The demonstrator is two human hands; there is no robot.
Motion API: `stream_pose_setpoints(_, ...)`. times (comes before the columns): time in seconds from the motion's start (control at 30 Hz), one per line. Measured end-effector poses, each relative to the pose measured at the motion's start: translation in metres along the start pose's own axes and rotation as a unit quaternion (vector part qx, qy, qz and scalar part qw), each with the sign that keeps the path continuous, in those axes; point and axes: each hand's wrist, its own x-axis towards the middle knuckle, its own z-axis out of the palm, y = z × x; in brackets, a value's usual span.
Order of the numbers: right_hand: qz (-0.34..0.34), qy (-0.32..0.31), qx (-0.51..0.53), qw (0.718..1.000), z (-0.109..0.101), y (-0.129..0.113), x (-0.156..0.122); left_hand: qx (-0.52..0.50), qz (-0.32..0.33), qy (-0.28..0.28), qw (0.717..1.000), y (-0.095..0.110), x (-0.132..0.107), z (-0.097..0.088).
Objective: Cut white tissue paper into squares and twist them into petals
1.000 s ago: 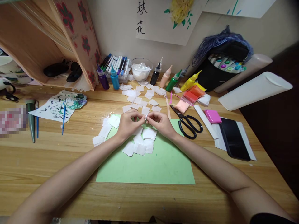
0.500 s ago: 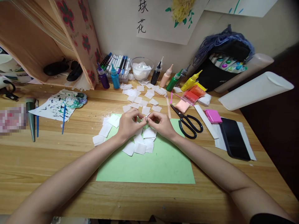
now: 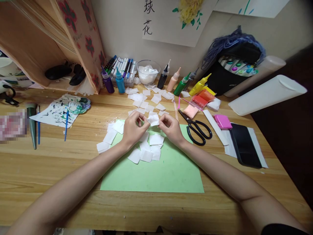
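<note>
A small square of white tissue paper (image 3: 153,119) is stretched between my two hands above the top of the green sheet (image 3: 151,178). My left hand (image 3: 134,129) pinches its left side between thumb and fingertips. On the right edge, the thumb and forefinger of my right hand (image 3: 171,129) are pinched too. Beneath and between the hands lie several loose white paper squares (image 3: 146,155) on the green sheet. More squares (image 3: 110,136) overlap its upper left edge, some resting on the wood.
Beyond the hands, scattered paper squares (image 3: 156,98) reach back to paint bottles and a glass bowl (image 3: 148,72). Black-handled scissors (image 3: 197,129) lie close to my right hand, with a phone (image 3: 245,145) farther right. A paint-smeared paper (image 3: 62,109) with a brush lies left.
My hands have moved slightly apart. The paper, bunched small between the fingertips before, now shows as an open, flattened square between them.
</note>
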Motion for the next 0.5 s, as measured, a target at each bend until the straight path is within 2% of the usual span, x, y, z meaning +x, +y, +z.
stream_pose_setpoints(0.23,-0.051,0.055,0.020,0.997,-0.0015,-0.0002,-0.0003,-0.034,-0.010,0.019,0.999,-0.0051,0.0010,-0.0030)
stream_pose_setpoints(0.37,-0.062,0.086,0.018,0.994,-0.0026,0.0000,0.0006,-0.030,0.001,-0.033,0.999,-0.0049,0.0000,-0.0039)
stream_pose_setpoints(0.5,-0.077,0.056,-0.024,0.995,-0.0011,0.0002,-0.0020,0.010,0.027,-0.066,0.997,0.0021,-0.0022,-0.0040)
